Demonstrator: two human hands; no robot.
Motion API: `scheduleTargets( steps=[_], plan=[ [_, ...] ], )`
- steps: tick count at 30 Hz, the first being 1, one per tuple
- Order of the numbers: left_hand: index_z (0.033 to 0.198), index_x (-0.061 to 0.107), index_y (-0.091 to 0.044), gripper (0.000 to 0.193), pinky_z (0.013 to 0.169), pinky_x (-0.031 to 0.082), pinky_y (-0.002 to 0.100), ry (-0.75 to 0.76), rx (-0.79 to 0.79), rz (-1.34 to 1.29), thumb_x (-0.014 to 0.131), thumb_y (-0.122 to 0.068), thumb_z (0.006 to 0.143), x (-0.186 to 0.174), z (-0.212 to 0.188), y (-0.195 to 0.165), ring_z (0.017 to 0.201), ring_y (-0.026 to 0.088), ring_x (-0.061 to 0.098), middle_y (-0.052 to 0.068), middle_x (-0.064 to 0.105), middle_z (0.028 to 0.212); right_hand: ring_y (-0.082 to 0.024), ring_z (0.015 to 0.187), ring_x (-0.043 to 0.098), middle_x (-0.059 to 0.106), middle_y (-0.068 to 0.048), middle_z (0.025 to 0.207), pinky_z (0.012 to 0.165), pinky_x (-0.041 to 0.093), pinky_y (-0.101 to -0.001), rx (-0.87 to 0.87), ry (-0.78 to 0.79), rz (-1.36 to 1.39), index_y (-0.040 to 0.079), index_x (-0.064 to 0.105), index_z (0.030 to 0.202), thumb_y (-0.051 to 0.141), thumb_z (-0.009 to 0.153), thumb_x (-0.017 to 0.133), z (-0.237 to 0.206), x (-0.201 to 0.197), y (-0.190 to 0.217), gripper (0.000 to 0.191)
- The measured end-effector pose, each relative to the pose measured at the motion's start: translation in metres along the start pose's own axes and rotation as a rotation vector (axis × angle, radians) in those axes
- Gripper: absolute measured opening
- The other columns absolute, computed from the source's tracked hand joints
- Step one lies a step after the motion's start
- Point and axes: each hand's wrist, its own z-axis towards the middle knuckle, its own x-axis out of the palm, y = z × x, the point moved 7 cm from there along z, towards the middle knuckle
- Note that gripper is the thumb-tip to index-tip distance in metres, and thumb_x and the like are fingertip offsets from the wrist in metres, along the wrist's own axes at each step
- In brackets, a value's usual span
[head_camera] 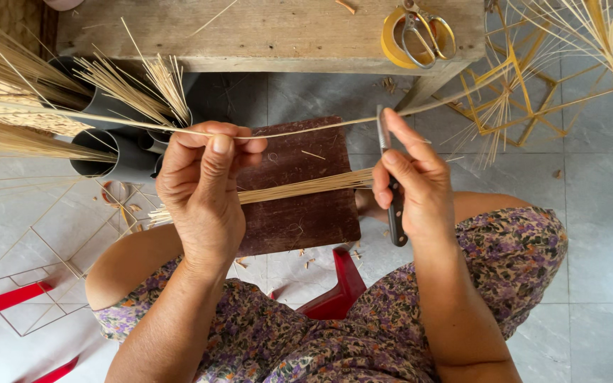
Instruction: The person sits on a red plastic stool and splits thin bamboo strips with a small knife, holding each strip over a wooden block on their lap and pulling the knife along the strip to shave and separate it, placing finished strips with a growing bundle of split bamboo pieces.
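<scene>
My left hand (203, 186) pinches a long thin bamboo strip (299, 130) between thumb and fingers, at chest height. The strip runs left to right across the view. My right hand (414, 183) grips a small knife (394, 195) with a dark handle, its blade pointing up against the strip, index finger along the blade. Below my hands a bundle of thin bamboo sticks (306, 187) lies across a dark brown wooden block (299, 213). My knees in a flowered dress flank the block.
A wooden bench (264, 35) carries scissors (426, 32) on a yellow tape roll (394, 42). Dark tubes (111, 152) at left hold bamboo sticks. A thin wire-like frame (44, 262) lies at lower left, a yellow bamboo frame (516, 99) at upper right. A red stool (338, 287) sits under the block.
</scene>
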Motion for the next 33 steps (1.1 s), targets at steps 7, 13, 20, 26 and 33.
scheduleTargets(
  steps=[7, 13, 20, 26, 33],
  plan=[
    [0.110, 0.061, -0.002, 0.011, 0.084, 0.061, 0.032, -0.054, 0.041, -0.023, 0.062, -0.010, 0.117, -0.025, 0.004, -0.023, 0.095, 0.023, 0.073, 0.015, 0.069, 0.108, -0.013, 0.055, 0.053, 0.059, -0.005, 0.073, 0.048, 0.043, -0.0264, -0.021, -0.200, 0.080, 0.014, 0.053, 0.155, 0.007, 0.104, 0.065, 0.008, -0.051, 0.007, 0.053],
    [0.109, 0.063, -0.001, 0.013, 0.080, 0.062, 0.032, -0.125, 0.110, -0.050, 0.062, -0.006, 0.121, -0.072, 0.008, -0.038, 0.089, 0.022, 0.071, 0.014, 0.069, 0.101, -0.013, 0.063, 0.053, 0.061, -0.005, 0.083, 0.053, 0.044, -0.0272, -0.077, -0.328, 0.136, 0.016, 0.054, 0.159, 0.004, 0.109, 0.063, 0.008, -0.100, 0.011, 0.052],
    [0.111, 0.062, 0.002, 0.014, 0.085, 0.059, 0.029, -0.203, 0.234, -0.073, 0.058, -0.004, 0.124, -0.152, 0.021, -0.074, 0.096, 0.023, 0.071, 0.018, 0.070, 0.107, -0.011, 0.063, 0.055, 0.063, -0.005, 0.088, 0.055, 0.047, -0.0235, -0.235, -0.428, 0.215, 0.019, 0.055, 0.158, 0.007, 0.118, 0.056, -0.010, -0.196, 0.034, 0.042],
    [0.107, 0.064, 0.001, 0.017, 0.082, 0.056, 0.026, -0.246, 0.092, -0.162, 0.063, -0.006, 0.123, -0.127, 0.013, -0.044, 0.089, 0.019, 0.067, 0.013, 0.070, 0.099, -0.009, 0.062, 0.053, 0.062, -0.005, 0.082, 0.054, 0.043, -0.0213, -0.171, -0.448, 0.321, 0.003, 0.063, 0.135, 0.016, 0.123, 0.055, -0.009, -0.185, 0.029, 0.020],
    [0.107, 0.065, -0.003, 0.008, 0.086, 0.061, 0.029, -0.148, -0.241, -0.172, 0.061, -0.008, 0.110, -0.042, -0.007, 0.021, 0.098, 0.021, 0.073, 0.014, 0.071, 0.109, -0.011, 0.052, 0.057, 0.069, -0.008, 0.072, 0.047, 0.048, -0.0261, 0.099, 0.203, -0.152, 0.009, 0.047, 0.152, 0.017, 0.104, 0.056, -0.012, 0.010, -0.005, 0.050]
  ],
)
